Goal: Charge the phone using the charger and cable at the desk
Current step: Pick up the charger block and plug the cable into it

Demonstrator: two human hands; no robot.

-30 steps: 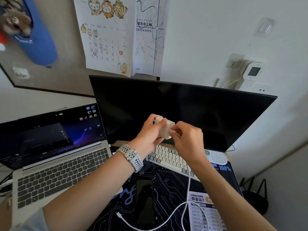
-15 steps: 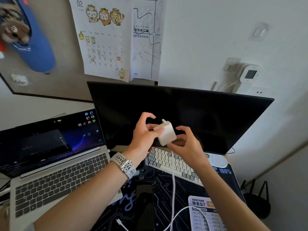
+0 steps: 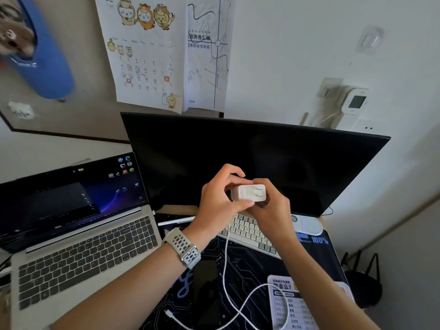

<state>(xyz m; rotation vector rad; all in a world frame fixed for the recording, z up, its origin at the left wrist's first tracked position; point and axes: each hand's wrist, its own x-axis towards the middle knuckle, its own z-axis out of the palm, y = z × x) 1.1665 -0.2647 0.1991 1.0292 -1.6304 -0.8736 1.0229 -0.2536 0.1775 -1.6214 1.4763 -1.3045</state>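
Above the keyboard (image 3: 247,232), in front of the dark monitor (image 3: 262,158), your left hand (image 3: 219,201) and right hand (image 3: 271,210) both pinch the white charger (image 3: 251,192), its flat prongs facing you. Its cable (image 3: 227,277) hangs down and loops over the desk mat (image 3: 250,265), near the phone (image 3: 206,289) lying below your left wrist.

Looks like a home desk setup in a bedroom or study: big dark monitor (image 3: 250,160) mid-frame, open laptop (image 3: 78,225) lower left, keyboard (image 3: 247,232) on a circuit-print desk mat (image 3: 250,265), cartoon calendar (image 3: 142,53) taped on the wall up top, wall thermostat-type unit (image 3: 356,101) upper right.
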